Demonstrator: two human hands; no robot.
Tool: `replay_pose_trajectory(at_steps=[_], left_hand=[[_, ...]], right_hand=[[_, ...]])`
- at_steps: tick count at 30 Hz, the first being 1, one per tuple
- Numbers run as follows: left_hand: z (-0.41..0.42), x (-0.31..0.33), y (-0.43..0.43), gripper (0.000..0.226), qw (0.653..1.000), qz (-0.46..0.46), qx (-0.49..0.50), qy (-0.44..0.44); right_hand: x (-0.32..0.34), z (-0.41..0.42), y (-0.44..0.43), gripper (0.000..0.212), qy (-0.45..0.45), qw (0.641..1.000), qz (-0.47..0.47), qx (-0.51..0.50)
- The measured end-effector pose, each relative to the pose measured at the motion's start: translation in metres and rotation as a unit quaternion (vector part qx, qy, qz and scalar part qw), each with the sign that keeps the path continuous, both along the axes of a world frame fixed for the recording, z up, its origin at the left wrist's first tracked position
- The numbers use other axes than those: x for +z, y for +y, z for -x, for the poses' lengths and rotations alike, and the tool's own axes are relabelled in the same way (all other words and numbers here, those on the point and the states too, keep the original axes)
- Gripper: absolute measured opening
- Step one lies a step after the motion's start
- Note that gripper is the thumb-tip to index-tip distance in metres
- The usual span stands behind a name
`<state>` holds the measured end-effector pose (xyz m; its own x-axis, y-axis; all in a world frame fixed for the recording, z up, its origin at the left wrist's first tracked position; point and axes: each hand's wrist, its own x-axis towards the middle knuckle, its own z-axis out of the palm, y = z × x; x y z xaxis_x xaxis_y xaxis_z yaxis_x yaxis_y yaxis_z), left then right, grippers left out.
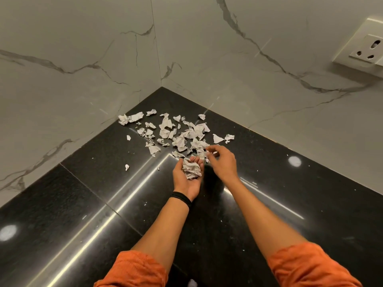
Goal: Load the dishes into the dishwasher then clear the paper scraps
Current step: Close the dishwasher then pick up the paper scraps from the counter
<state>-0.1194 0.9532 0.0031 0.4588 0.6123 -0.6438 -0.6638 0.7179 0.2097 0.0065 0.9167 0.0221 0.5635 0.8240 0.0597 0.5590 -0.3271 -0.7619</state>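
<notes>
Head view, looking down into a desk corner.

I am watching the left grip [186, 180] lying palm up, low over the glossy black stone desk [279, 204]. Its fingers are curling loosely round a wad of crumpled white printed paper [192, 169], which is sitting in the palm. A thin black wristband [181, 198] is circling that wrist.

The right grip [222, 162] is reaching in just to the right of the left one, knuckles up, with the fingers bending down over the near right edge of the pile. Thumb and forefinger are curving toward each other close to a scrap. That spot is blurring, so I cannot tell whether they are pinching it or standing apart.

The torn white paper scraps [182, 135] are lying scattered on the desk in the far corner, just beyond both grips. The thickest cluster is sitting at the middle. Loose pieces are trailing left toward the grey-veined marble wall [83, 69], a few are lying off to the right, and two small bits are lying apart on the near left.

A white wall socket [364, 49] is showing at the far right. Rolled orange sleeves [134, 270] are covering both upper forearms at the near edge.
</notes>
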Motion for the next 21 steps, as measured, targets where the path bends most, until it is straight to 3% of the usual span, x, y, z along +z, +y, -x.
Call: replay_pose_trajectory(at_steps=[4, 10, 13, 17, 21], left_hand=[[0.004, -0.007, 0.006, 0.041, 1.0, 0.0, 0.005, 0.013], [0.005, -0.01, 0.004, 0.04, 0.999, -0.008, -0.004, 0.032], [0.003, -0.01, 0.0, 0.04, 0.999, -0.011, -0.011, 0.04], [-0.002, -0.005, -0.008, 0.036, 0.998, -0.021, -0.018, 0.049], [-0.007, -0.002, -0.015, 0.041, 0.999, -0.025, -0.019, 0.037]], right_hand=[[-0.016, -0.014, 0.018, 0.025, -0.118, 0.987, 0.09, 0.057], [-0.031, -0.018, 0.002, 0.012, -0.192, 0.974, 0.116, 0.03], [-0.037, -0.024, -0.02, 0.01, -0.13, 0.987, 0.095, 0.008], [-0.015, -0.024, -0.036, 0.006, 0.045, 0.995, -0.015, -0.083], [0.011, -0.003, -0.031, 0.008, 0.151, 0.985, -0.079, -0.01]])
